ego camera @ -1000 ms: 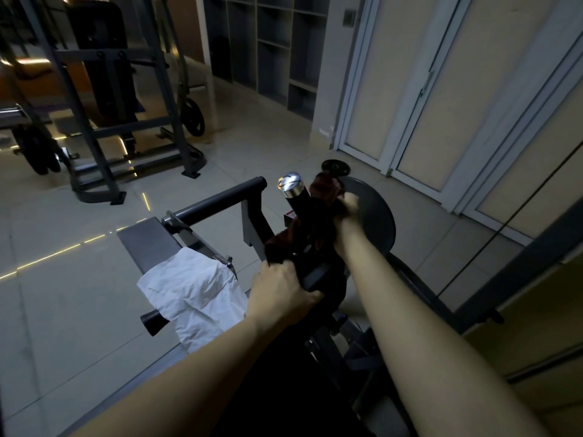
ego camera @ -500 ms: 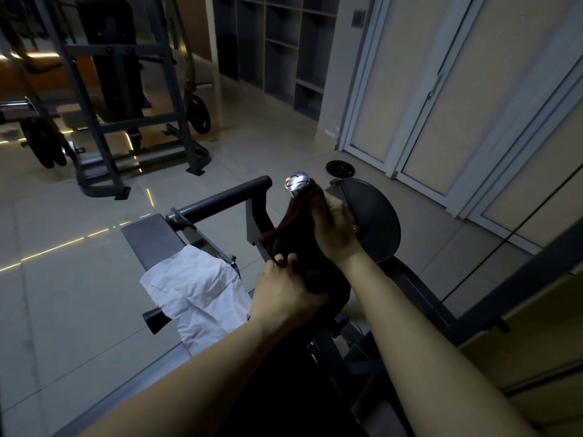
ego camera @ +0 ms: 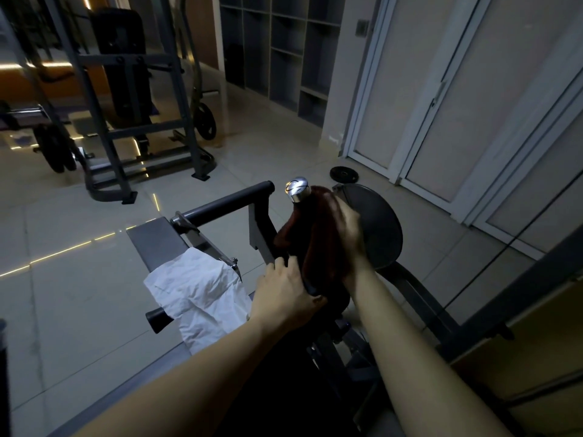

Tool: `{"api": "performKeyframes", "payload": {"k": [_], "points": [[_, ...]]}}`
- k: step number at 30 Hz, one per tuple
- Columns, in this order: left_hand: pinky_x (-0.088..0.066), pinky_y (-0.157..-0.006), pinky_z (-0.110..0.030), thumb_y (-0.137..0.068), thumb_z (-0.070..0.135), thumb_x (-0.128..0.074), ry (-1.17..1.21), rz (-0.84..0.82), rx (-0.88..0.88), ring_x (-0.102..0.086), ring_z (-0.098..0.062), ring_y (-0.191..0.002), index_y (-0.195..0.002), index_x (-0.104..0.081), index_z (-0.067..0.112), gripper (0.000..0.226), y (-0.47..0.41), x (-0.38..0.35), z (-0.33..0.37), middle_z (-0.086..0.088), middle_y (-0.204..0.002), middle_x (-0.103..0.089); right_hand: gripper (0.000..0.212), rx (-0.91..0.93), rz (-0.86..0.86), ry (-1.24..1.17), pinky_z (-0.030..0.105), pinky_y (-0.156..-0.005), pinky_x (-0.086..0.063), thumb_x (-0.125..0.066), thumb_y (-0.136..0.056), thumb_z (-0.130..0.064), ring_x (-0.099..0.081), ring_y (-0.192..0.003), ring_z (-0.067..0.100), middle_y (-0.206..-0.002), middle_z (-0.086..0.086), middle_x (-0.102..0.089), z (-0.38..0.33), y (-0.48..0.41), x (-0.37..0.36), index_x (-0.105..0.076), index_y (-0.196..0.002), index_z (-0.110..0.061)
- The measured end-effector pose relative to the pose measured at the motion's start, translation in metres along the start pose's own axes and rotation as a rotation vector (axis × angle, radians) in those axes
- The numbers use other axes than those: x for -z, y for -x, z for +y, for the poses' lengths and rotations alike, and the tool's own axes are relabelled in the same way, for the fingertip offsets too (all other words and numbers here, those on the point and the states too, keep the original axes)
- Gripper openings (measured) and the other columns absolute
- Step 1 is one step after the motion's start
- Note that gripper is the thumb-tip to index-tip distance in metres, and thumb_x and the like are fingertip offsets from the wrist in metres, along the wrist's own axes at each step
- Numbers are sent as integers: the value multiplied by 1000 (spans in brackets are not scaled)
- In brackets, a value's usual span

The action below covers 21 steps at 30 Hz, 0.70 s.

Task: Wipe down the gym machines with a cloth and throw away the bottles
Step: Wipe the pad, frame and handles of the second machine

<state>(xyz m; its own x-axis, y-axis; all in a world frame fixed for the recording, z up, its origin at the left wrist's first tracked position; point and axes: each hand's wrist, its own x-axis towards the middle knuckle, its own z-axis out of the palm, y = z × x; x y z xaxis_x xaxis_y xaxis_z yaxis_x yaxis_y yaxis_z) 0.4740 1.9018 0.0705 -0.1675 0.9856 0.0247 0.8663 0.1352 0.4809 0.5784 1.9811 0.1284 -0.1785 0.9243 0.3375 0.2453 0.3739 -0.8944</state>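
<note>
L arm: I see it reaching fwd from lower left; forearm bare; wrist approx straight
L hand [ego camera: 284, 294]: fingers curled round lower end of cloth [ego camera: 318, 241]; thumb up
R arm: reaching fwd from lower right; forearm bare
R hand [ego camera: 348, 234]: wrapped over cloth higher up; blurred

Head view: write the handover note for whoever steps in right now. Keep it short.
Left hand: grips the lower end of the red cloth.
Right hand: wraps the cloth round the chrome-capped bar, just under the cap.
White crumpled sheet or bag: draped over the machine, left of the hands.
Done: cloth is on this bar.
Left: the rest of this machine, the other machines, the bottles (none in view).
</note>
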Motion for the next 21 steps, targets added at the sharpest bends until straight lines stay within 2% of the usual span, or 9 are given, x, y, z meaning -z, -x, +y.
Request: {"api": "performKeyframes", "payload": {"k": [1, 4, 7, 9, 11, 13, 15, 18, 21], "points": [[-51, -88, -41, -69, 68, -65, 77, -13, 13, -56, -24, -106, -127, -48, 23, 76, 1, 0, -1, -3, -113, -56, 11, 73, -31, 17, 14, -79, -49, -53, -99, -17, -63, -93, 5, -99, -3, -64, -1, 4, -1, -61, -105, -22], [-57, -83, -42, -61, 72, -64, 189, 0, 38, -63, -17, -93, -111, -60, 27, 68, 0, 0, -2, 3, -101, -63, 36, 149, -108, 237, 22, -82, -47, -71, -86, -18, -61, -100, 11, -110, 2, -66, -5, 4, -1, -56, -119, -16], [-50, -88, -40, -69, 76, -61, 46, -18, 36, -54, -23, -104, -117, -52, 22, 73, 1, 6, 3, -1, -109, -54, 21, 98, -57, 471, 26, -67, -42, -75, -80, -29, -61, -80, 18, -89, 3, -69, -15, -17, -10, -59, -91, -20], [-50, -88, -39, -68, 74, -60, 178, -29, 70, -54, -22, -103, -115, -55, 21, 71, 1, 11, 2, 0, -106, -53, 19, -14, -137, 340, 25, -67, -42, -78, -76, -14, -61, -71, 16, -78, 2, -67, -24, -25, -9, -61, -73, -19], [-48, -86, -34, -71, 63, -60, 403, 66, 106, -57, -21, -102, -112, -60, 21, 58, 3, 15, 3, 0, -103, -53, 26, -104, -331, 149, 28, -72, -48, -78, -74, 6, -65, -73, 11, -77, -1, -70, -31, -30, 2, -67, -71, -18], [-48, -85, -32, -80, 45, -64, 561, 267, 104, -59, -19, -100, -111, -62, 20, 40, 7, 19, 6, 1, -104, -57, 27, -177, -541, -1, 23, -73, -53, -72, -77, 15, -70, -77, 9, -79, -5, -74, -36, -35, 14, -73, -81, -11], [-53, -89, -36, -85, 37, -63, 732, 391, 128, -63, -15, -99, -111, -63, 24, 29, 8, 28, 17, 4, -106, -63, 25, -256, -631, -71, 23, -73, -55, -67, -81, 16, -72, -83, 10, -84, -3, -76, -39, -37, 19, -71, -98, -3], [-55, -96, -44, -84, 47, -58, 1038, 397, 181, -66, -13, -105, -118, -62, 32, 38, -1, 33, 33, 6, -111, -68, 32, -247, -538, -8, 31, -85, -55, -69, -85, 8, -72, -98, 18, -103, 8, -74, -36, -31, 16, -67, -115, -3], [-53, -101, -39, -84, 51, -60, 1083, 288, 96, -65, -9, -112, -128, -60, 33, 47, -10, 31, 48, 8, -120, -68, 39, -242, -450, -72, 25, -90, -54, -54, -97, 0, -66, -111, 20, -119, 7, -68, -26, -16, 20, -54, -135, -8]]}}
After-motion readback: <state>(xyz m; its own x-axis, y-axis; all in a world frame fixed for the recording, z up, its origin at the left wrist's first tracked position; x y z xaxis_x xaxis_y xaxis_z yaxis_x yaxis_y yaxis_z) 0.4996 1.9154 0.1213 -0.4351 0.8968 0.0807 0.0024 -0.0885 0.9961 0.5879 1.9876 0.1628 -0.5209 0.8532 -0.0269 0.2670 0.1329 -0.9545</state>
